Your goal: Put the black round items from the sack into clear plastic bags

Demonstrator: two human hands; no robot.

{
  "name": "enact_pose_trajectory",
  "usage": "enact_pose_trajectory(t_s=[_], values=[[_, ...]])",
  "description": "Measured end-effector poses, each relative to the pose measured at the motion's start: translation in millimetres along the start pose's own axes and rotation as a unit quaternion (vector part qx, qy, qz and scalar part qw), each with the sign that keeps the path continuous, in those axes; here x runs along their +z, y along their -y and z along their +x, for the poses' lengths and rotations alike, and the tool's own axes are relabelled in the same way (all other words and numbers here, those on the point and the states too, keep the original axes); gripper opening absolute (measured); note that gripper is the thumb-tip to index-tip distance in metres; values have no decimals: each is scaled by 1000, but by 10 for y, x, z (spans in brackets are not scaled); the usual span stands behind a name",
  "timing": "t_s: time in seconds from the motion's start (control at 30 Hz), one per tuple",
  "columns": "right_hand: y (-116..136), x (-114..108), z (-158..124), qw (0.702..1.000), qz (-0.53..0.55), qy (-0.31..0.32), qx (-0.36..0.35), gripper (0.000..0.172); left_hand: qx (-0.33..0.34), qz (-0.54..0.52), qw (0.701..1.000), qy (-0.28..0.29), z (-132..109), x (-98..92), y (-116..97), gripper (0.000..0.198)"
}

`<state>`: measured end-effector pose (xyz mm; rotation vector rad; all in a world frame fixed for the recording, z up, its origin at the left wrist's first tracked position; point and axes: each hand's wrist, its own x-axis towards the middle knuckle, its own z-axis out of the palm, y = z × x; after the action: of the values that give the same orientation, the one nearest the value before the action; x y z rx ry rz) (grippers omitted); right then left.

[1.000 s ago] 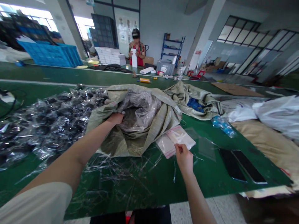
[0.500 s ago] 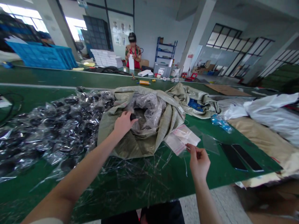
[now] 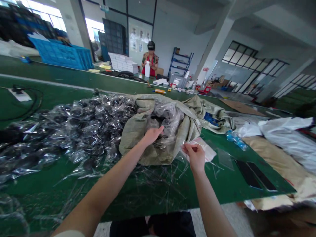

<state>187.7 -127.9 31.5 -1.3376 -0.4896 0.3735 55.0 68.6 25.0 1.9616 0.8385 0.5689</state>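
- Left hand [image 3: 153, 135] lies on clear plastic [image 3: 169, 118] inside the mouth of a woven sack [image 3: 133, 141]; its fingers are open and spread, not clenched.
- Right hand [image 3: 195, 157] is just beside the sack, at its 4 o'clock side, and its fingers are pinching the edge of a small clear bag [image 3: 206, 149].
- Sack sits on a green surface [image 3: 158, 194], with its mouth folded back and more of its cloth reaching toward 2 o'clock.
- Pile of black items in clear bags [image 3: 84, 128] lies at the sack's 9 o'clock side and touches it.
- Thin plastic scraps [image 3: 158, 187] are spread on the surface at 6 o'clock from the hands.
- Two flat black panels [image 3: 255, 176] lie at 4 o'clock from the right hand, and white plastic sacks [image 3: 283, 133] are at 3 o'clock.
- Far away at 12 o'clock, a co-worker [image 3: 150, 59] stands and holds a tall white item [image 3: 147, 68] upright.
- Blue crates [image 3: 59, 56] stand far away at 11 o'clock.
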Motion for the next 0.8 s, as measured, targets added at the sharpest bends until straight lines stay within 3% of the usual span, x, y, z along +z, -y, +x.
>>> enact_pose_trajectory(t_s=[0.1,0.2,0.3,0.37,0.47,0.57,0.63,0.7,0.8], values=[[8,143,-27,1000,-16,24,-11,35,-43,-139,982,121,-292,-132,-59,63],[13,264,-49,998,-25,60,-8,34,-87,-246,941,215,-507,-174,-49,59],[-1,274,-63,993,-16,119,3,32,-109,-343,918,166,-604,-170,6,56],[-19,208,-73,985,-30,165,-30,27,-119,-375,912,117,-621,-187,53,48],[-26,86,-101,949,-125,237,-168,36,-115,-399,906,77,-621,-246,117,41],[28,70,-119,871,-253,262,-329,53,-124,-400,906,69,-612,-302,152,40],[87,127,-107,827,-300,253,-403,46,-137,-389,908,76,-599,-324,153,41],[139,202,-81,800,-322,264,-432,29,-150,-379,909,82,-582,-337,136,41],[177,287,-57,808,-344,257,-403,18,-164,-399,900,58,-579,-336,75,46]])
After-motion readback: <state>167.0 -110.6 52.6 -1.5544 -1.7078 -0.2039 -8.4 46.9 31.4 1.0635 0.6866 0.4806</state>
